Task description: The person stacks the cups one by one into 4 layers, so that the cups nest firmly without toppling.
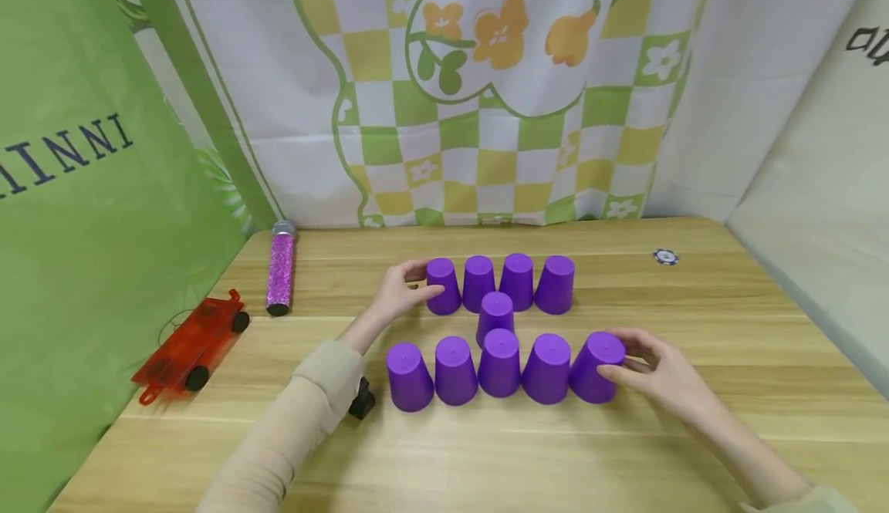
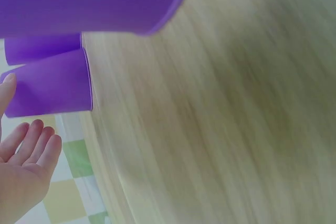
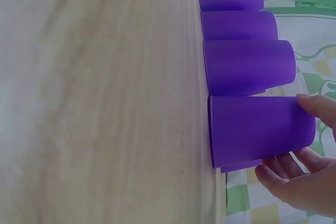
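Note:
Upside-down purple cups stand in a back row and a front row, with one cup [image 1: 496,308] between the rows. My left hand [image 1: 401,291] is at the leftmost back cup [image 1: 443,278], thumb on its near side and fingers behind. In the left wrist view this hand's relaxed fingers [image 2: 39,148] lie apart from the cup [image 2: 50,85], and the thumb overlaps its base. My right hand [image 1: 663,370] holds the rightmost front cup [image 1: 596,370] near its raised base. The right wrist view shows thumb and fingers on opposite sides of that cup [image 3: 260,129].
At the left lie a red toy car chassis [image 1: 190,347] with black wheels and a glittery pink microphone [image 1: 281,270]. A small black object [image 1: 363,401] sits beside the left sleeve. Toward the back right is a poker chip [image 1: 666,257]. Patterned cloth [image 1: 486,143] hangs behind the wooden table [image 1: 472,459].

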`<state>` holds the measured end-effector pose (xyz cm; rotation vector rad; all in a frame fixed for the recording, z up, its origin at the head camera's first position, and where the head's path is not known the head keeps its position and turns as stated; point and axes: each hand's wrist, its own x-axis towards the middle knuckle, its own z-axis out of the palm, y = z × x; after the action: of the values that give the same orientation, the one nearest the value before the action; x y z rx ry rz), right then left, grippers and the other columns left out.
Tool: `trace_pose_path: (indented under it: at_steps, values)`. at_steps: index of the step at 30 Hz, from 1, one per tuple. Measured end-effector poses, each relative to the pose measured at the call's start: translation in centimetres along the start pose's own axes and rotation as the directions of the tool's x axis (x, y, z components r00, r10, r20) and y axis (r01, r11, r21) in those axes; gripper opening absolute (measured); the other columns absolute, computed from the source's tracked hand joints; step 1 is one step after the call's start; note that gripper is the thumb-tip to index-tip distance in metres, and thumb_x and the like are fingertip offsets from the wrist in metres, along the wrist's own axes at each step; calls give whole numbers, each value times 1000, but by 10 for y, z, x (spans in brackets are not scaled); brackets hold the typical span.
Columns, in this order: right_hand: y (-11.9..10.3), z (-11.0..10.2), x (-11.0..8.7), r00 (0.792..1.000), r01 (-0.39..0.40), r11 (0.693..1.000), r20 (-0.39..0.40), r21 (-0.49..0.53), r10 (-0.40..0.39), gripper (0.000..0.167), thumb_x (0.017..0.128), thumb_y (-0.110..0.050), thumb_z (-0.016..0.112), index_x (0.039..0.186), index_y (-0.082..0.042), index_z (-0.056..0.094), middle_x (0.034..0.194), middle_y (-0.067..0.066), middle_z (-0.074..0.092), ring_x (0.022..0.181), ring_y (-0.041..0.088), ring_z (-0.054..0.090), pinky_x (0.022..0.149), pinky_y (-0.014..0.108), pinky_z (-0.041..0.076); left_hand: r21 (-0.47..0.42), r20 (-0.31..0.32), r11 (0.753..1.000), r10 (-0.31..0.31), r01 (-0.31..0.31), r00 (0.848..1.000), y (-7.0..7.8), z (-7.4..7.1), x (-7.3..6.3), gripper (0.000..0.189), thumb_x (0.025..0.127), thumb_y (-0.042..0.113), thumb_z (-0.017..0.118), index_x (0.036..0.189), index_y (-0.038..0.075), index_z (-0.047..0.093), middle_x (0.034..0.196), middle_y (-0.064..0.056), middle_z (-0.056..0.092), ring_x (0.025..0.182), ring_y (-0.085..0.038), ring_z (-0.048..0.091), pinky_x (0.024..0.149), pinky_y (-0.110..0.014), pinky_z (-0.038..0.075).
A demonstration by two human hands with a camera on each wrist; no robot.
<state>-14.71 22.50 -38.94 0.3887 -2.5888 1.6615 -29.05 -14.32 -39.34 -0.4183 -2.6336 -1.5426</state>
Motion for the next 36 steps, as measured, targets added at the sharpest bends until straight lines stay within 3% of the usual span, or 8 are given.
trace_pose_path:
  at_steps: [8, 12, 15, 19, 22, 24, 30, 36]
  values:
    - [-5, -5, -1, 998, -57, 997, -23, -50, 56, 51, 85, -14, 70, 126, 8, 49, 121, 22, 58, 95, -17, 52, 84, 4, 47, -18, -25, 1000, 11, -12, 1000, -1, -21, -10, 51, 83, 13, 72, 124, -9, 53, 123, -28, 58, 117, -41, 55, 100, -48, 47]
    - [-6, -9, 0, 998, -59, 996, -34, -64, 57, 52, 86, -15, 69, 127, 9, 47, 123, 29, 54, 94, -19, 50, 84, 3, 46, -53, -55, 999, -5, 2, 998, 0, -34, -19, 49, 84, 14, 71, 124, -8, 53, 123, -28, 58, 116, -42, 55, 100, -44, 49]
    - [-7, -12, 2, 997, -52, 995, -55, -82, 48, 50, 86, -15, 69, 125, 9, 48, 120, 26, 56, 93, -19, 50, 83, 2, 46, -68, -66, 998, -13, 8, 998, 1, -42, -26, 49, 85, 17, 70, 125, -6, 54, 124, -26, 58, 117, -40, 55, 98, -40, 50]
    - [-9, -19, 4, 995, -45, 995, -94, -85, 37, 48, 86, -15, 69, 124, 8, 50, 109, -1, 62, 93, -18, 51, 83, 1, 45, -87, -89, 996, -5, -3, 996, 6, -51, -37, 46, 87, 15, 68, 125, -6, 53, 125, -25, 58, 117, -38, 55, 99, -36, 50]
    - [-10, -25, 6, 992, -42, 997, -120, -71, 34, 48, 86, -14, 68, 124, 8, 49, 99, -23, 58, 92, -17, 53, 80, 2, 47, -98, -113, 995, 1, -12, 994, 12, -57, -44, 43, 88, 15, 66, 124, -5, 54, 124, -24, 58, 115, -33, 57, 98, -27, 50]
    - [-12, -28, 9, 990, -42, 996, -136, -75, 32, 47, 87, -15, 68, 124, 7, 49, 96, -30, 57, 91, -17, 54, 77, 3, 48, -99, -128, 995, 0, -12, 992, 15, -62, -51, 41, 89, 17, 65, 124, -4, 55, 124, -22, 59, 113, -26, 59, 95, -19, 50]
    - [-22, -36, 23, 976, -39, 995, -216, -96, 17, 48, 86, -20, 69, 124, 4, 50, 92, -35, 56, 87, -17, 54, 73, 2, 47, -85, -174, 996, -22, 7, 984, 31, -74, -78, 39, 92, 22, 61, 123, -2, 56, 125, -18, 60, 100, 4, 57, 89, -8, 48]
    - [-36, -38, 43, 963, -30, 1000, -267, 8, 31, 38, 87, -22, 67, 121, -9, 54, 95, -28, 58, 88, -13, 57, 76, 3, 49, -78, -202, 997, -32, 17, 979, 42, -76, -100, 41, 94, 26, 58, 125, -1, 54, 126, -16, 59, 103, 5, 56, 92, -8, 46]
